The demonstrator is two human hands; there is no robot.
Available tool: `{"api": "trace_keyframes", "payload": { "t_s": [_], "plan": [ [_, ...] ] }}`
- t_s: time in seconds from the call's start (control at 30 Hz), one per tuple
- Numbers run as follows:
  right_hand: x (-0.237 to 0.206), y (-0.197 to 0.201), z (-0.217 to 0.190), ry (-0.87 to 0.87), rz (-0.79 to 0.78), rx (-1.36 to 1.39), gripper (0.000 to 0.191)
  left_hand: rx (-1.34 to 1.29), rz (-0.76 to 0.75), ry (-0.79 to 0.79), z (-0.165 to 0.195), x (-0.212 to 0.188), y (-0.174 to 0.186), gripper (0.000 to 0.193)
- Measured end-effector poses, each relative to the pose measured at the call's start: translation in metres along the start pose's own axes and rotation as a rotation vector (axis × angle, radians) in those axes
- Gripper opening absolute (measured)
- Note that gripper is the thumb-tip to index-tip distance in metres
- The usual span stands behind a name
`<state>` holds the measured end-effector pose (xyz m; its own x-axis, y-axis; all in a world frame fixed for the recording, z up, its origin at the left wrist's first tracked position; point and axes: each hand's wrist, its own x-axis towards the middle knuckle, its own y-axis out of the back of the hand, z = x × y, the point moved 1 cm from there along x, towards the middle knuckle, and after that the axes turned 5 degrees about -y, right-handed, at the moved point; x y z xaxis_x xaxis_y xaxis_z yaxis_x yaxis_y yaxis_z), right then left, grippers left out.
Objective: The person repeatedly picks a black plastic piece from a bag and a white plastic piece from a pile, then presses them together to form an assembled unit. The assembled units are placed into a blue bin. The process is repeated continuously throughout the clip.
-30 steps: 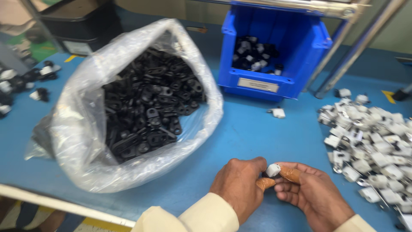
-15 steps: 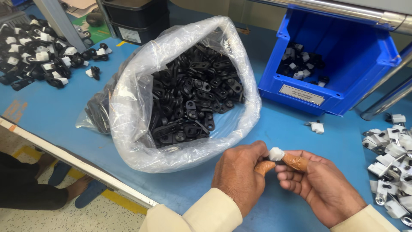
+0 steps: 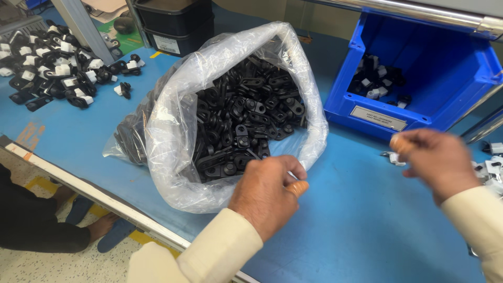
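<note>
A: What's on the blue table (image 3: pixel 367 220)?
B: A clear bag (image 3: pixel 209 120) of black clips (image 3: pixel 241 120) mid-table, a blue bin (image 3: pixel 419 73) at the far right, black-and-white parts (image 3: pixel 57 68) at the far left corner.
A: The hands?
B: Left hand (image 3: pixel 264 196), fingers curled, touches the bag's near rim; whether it grips anything, I can't tell. Right hand (image 3: pixel 435 160) hovers loosely closed near the bin, contents unclear.
A: The room?
B: Speckled floor (image 3: pixel 31 262) below the near edge.

bright even overhead light, glare on the plastic bag (image 3: pixel 173 131), right hand (image 3: pixel 437 160) motion-blurred.

Bag (image 3: pixel 178 131) of clips (image 3: pixel 241 123) centre on table (image 3: pixel 356 230); bin (image 3: pixel 419 68) right; assembled clips (image 3: pixel 57 68) far left.
</note>
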<state>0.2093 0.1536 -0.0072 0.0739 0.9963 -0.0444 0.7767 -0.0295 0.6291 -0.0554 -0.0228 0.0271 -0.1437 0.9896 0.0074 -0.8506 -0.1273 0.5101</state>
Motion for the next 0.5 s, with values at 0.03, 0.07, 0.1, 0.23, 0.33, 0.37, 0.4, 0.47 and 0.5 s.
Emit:
{"api": "trace_keyframes", "payload": {
  "t_s": [0.03,0.07,0.1,0.23,0.33,0.37,0.4,0.47,0.5],
  "plan": [
    [0.002,-0.008,0.012,0.145,0.096,-0.23,0.038,-0.024,0.015,0.012,-0.001,0.002,0.003,0.013],
    [0.004,-0.016,0.022,0.294,0.189,-0.461,0.042,-0.048,0.032,0.025,-0.001,0.005,0.007,0.011],
    [0.005,-0.022,0.031,0.445,0.28,-0.691,0.046,-0.07,0.049,0.037,-0.003,0.009,0.012,0.01],
    [0.0,-0.036,0.047,0.432,0.139,-0.565,0.03,0.266,0.302,-0.177,-0.009,0.046,0.041,0.007],
    [-0.018,-0.032,0.044,0.478,-0.004,-0.489,0.024,0.475,0.286,-0.117,-0.018,0.083,0.049,0.013],
    [-0.029,-0.03,0.044,0.519,-0.063,-0.468,0.024,0.525,0.258,-0.113,-0.022,0.095,0.048,0.015],
    [-0.04,-0.029,0.043,0.558,-0.122,-0.447,0.024,0.614,0.217,-0.118,-0.026,0.107,0.045,0.013],
    [-0.065,-0.028,0.045,0.419,-0.209,-0.359,0.024,0.792,0.13,-0.136,-0.033,0.128,0.036,0.014],
    [-0.078,-0.029,0.045,0.345,-0.249,-0.314,0.024,0.862,0.148,-0.159,-0.038,0.135,0.032,0.014]
  ]
}}
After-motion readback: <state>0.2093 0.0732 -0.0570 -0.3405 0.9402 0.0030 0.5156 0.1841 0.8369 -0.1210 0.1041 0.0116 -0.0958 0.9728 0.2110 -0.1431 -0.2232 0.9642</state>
